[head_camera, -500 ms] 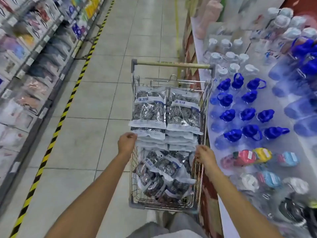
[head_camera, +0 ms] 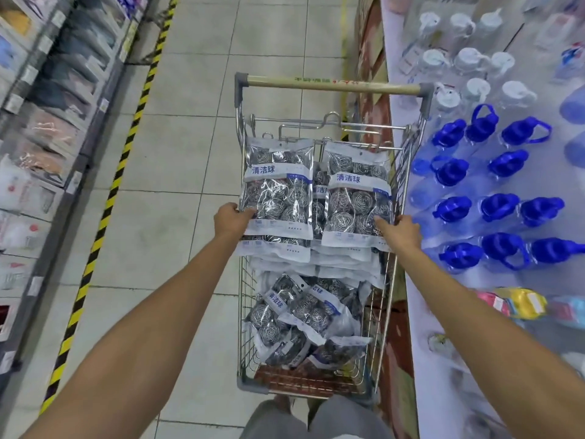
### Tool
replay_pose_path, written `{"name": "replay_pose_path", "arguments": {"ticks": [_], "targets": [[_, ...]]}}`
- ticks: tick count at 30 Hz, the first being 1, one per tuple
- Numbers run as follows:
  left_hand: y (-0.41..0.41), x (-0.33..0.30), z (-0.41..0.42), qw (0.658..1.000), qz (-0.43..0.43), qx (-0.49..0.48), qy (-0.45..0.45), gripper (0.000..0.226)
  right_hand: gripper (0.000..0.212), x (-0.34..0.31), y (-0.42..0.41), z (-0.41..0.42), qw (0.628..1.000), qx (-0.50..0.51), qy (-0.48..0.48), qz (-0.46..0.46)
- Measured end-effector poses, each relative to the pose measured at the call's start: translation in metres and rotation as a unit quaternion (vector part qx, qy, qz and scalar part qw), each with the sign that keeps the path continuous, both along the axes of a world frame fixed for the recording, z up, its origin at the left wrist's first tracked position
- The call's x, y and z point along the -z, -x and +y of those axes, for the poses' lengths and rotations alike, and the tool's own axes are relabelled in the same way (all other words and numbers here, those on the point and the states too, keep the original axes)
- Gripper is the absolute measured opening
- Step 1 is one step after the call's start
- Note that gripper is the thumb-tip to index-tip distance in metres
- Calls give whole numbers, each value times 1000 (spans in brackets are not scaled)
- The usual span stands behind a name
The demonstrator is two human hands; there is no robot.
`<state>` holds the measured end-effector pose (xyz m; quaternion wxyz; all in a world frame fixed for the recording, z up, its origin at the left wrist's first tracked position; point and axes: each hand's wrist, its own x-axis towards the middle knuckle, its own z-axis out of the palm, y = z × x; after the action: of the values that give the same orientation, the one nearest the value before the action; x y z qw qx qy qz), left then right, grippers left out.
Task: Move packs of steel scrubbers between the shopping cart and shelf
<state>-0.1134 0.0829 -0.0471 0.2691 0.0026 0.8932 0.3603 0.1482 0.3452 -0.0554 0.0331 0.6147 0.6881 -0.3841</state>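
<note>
Blue-lidded bottles (head_camera: 493, 172), striped floor tape (head_camera: 104, 213)

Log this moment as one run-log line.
left hand grips left pack | right hand grips right pack | both over cart
</note>
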Motion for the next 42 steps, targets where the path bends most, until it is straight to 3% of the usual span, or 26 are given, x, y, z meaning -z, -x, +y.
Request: {"name": "replay_pose_path", "arguments": {"ticks": [4, 8, 11, 13, 16, 20, 24, 28, 32, 36, 39, 42], "targets": [[13, 7, 9, 999, -34, -2, -10, 32, 77, 3, 12, 5, 999, 15, 35, 27], [22, 1, 11, 996, -75, -6, -47, 38, 86, 2, 20, 6, 989, 81, 97, 81], [26, -5, 10, 977, -201, 9, -75, 37, 101, -2, 18, 0, 960, 118, 223, 122], [23, -11, 7, 957, -277, 13, -89, 51, 115, -4, 12, -6, 939, 140, 273, 154], [12, -19, -1, 950, -295, 32, -98, 53, 121, -6, -2, -16, 913, 177, 302, 209], [-10, -33, -17, 940, -304, 26, -151, 44, 101, -19, -20, -35, 916, 180, 270, 237], [-37, -53, -32, 930, -312, 8, -192, 42, 115, -35, -39, -54, 908, 187, 262, 270], [-63, -62, -59, 918, -332, 0, -216, 62, 113, -51, -68, -88, 925, 154, 219, 269], [-93, -67, -93, 906, -350, 18, -236, 78, 116, -64, -105, -133, 916, 156, 200, 310], [-120, -66, -135, 891, -369, 98, -244, 83, 111, -83, -148, -192, 908, 162, 166, 349], [-142, -64, -162, 901, -343, 148, -223, 86, 86, -88, -183, -240, 889, 170, 144, 399], [-164, -61, -187, 909, -315, 174, -211, 86, 85, -90, -215, -295, 884, 209, 125, 400]]}}
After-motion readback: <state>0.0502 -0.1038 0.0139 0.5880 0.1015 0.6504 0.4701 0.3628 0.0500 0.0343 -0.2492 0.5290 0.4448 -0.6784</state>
